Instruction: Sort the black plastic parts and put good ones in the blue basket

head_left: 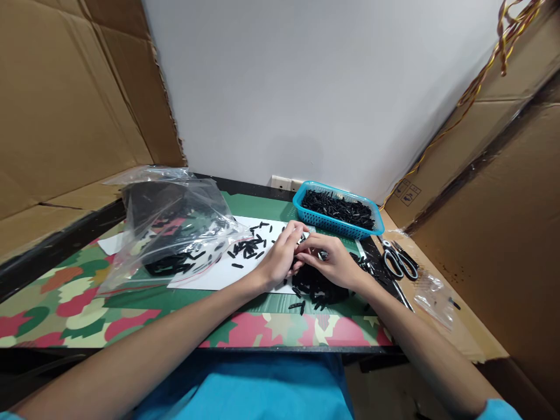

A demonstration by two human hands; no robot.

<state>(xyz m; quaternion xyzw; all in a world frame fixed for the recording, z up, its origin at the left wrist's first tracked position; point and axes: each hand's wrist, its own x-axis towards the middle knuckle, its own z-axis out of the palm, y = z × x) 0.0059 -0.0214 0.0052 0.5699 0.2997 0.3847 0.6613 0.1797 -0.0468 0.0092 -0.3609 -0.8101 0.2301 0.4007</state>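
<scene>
My left hand [284, 254] and my right hand [328, 256] meet above the edge of a white sheet [205, 278]. Both have their fingers curled and pinched together; whatever lies between them is too small and hidden to name. Below my right hand is a heap of small black strip-like pieces [321, 286], partly covered by the hand. More loose black pieces [248, 248] are scattered on the sheet, left of my left hand. A clear zip bag [175, 216] with black pieces inside lies further left, overlapping the sheet.
A blue basket [301, 214] full of black pieces stands at the back against the wall. Scissors [399, 262] and a small clear bag [435, 297] lie on cardboard at the right. Cardboard walls [494, 233] flank the table; twisted wires [464, 105] hang at the upper right.
</scene>
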